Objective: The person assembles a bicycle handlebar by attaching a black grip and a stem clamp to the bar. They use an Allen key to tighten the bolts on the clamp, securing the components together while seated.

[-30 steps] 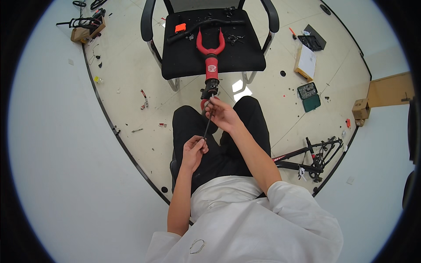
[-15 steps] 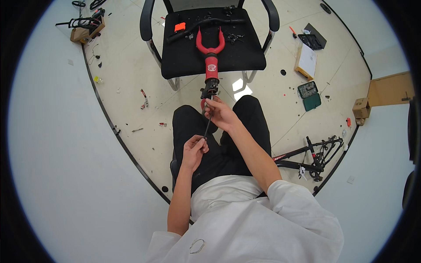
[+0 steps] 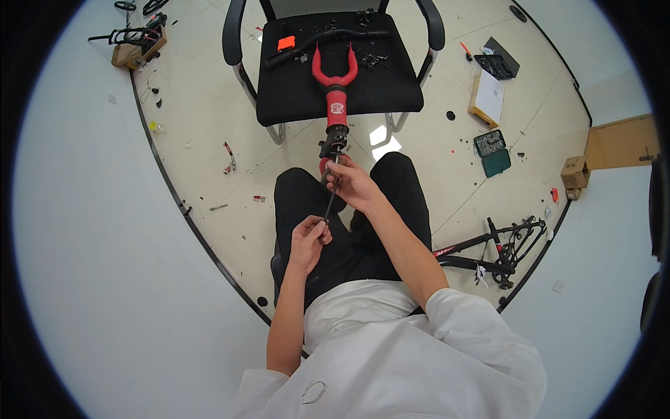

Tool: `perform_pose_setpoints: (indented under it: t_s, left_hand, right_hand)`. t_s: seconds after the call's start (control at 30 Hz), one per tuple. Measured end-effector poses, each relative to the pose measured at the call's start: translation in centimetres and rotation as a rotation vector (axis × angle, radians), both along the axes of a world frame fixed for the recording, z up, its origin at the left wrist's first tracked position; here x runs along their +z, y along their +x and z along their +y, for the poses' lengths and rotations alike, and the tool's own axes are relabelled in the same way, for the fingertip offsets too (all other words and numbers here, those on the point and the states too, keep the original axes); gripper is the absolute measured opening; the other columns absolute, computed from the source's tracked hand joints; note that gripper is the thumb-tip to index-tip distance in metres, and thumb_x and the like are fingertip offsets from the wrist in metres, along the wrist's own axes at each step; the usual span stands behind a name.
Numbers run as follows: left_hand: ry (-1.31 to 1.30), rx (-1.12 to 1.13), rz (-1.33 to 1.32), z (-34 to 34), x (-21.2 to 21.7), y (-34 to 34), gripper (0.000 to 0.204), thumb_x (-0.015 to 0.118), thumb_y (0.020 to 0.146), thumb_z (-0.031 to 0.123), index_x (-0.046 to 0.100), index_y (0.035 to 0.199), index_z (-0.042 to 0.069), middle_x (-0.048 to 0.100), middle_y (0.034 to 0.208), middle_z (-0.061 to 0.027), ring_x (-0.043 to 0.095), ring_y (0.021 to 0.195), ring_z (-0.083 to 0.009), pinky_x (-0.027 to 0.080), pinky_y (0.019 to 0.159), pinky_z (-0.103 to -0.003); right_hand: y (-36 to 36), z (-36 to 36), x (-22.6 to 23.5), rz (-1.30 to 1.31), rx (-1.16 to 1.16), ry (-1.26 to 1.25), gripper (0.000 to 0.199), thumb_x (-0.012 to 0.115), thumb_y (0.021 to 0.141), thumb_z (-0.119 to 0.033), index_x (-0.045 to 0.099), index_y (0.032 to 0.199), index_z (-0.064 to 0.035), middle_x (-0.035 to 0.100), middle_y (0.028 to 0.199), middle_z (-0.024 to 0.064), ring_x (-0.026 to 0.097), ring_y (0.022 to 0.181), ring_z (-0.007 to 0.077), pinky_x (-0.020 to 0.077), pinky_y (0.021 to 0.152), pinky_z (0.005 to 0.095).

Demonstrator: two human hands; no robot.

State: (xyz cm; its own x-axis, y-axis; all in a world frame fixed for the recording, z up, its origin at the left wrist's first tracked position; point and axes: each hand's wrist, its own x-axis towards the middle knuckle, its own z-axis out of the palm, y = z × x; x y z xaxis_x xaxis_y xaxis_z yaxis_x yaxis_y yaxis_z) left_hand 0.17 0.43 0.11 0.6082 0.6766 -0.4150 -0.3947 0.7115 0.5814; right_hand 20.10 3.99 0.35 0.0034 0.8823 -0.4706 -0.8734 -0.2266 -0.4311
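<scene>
Both my hands are closed on a thin dark rod (image 3: 331,202), which runs up from my lap toward a forked bike part. My left hand (image 3: 308,241) pinches the rod's lower end above my left thigh. Farther up, my right hand (image 3: 354,185) grips it just below a black clamp (image 3: 333,142). The rod's upper end meets the clamp; whether it sits inside, I cannot tell. The red forked part (image 3: 336,105) lies on the chair, its two prongs pointing away from me and its clamp end jutting over the front edge. More red shows below the clamp, partly behind my right hand.
The black armchair (image 3: 279,105) ahead bears a handlebar (image 3: 328,36), an orange piece (image 3: 286,43) and small hardware. On the floor at right lie a green case (image 3: 497,162), a white-topped box (image 3: 486,98) and a black bike frame (image 3: 481,251). Scattered small parts lie at left.
</scene>
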Motion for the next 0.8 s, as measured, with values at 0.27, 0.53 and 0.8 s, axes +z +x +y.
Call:
perform_pose_setpoints:
  t_s: [0.27,0.53,0.8]
  left_hand:
    - [0.003,-0.003,0.007,0.0,0.1,0.0,0.005,0.059,0.094,0.005,0.058,0.094,0.0,0.053,0.074,-0.0041,0.049,0.065,-0.0136,0.04,0.063,-0.028]
    - [0.003,0.004,0.0,-0.1,0.3,0.0,0.004,0.059,0.094,0.004,0.058,0.094,0.0,0.053,0.074,-0.0041,0.049,0.065,-0.0136,0.04,0.063,-0.028]
    - [-0.003,0.009,0.013,-0.1,0.0,0.0,0.004,0.059,0.094,0.005,0.059,0.094,0.0,0.054,0.073,-0.0043,0.05,0.065,-0.0137,0.04,0.063,-0.029]
  right_hand:
    - [0.5,-0.6,0.3,-0.025,0.006,-0.039,0.02,0.072,0.087,-0.013,0.053,0.083,-0.0173,0.059,0.085,-0.0031,0.059,0.078,0.0121,0.0493,0.072,0.0307]
    - [2.2,-1.9,0.4,-0.156,0.003,-0.057,0.008,0.069,0.089,-0.015,0.061,0.093,-0.0131,0.065,0.089,0.0012,0.065,0.086,0.0155,0.052,0.077,0.0316]
    - [6.8,-4.1,-0.7,-0.342,-0.024,-0.07,0.016,0.064,0.093,-0.02,0.061,0.1,-0.0061,0.067,0.092,0.0056,0.067,0.086,0.0182,0.0535,0.079,0.0324]
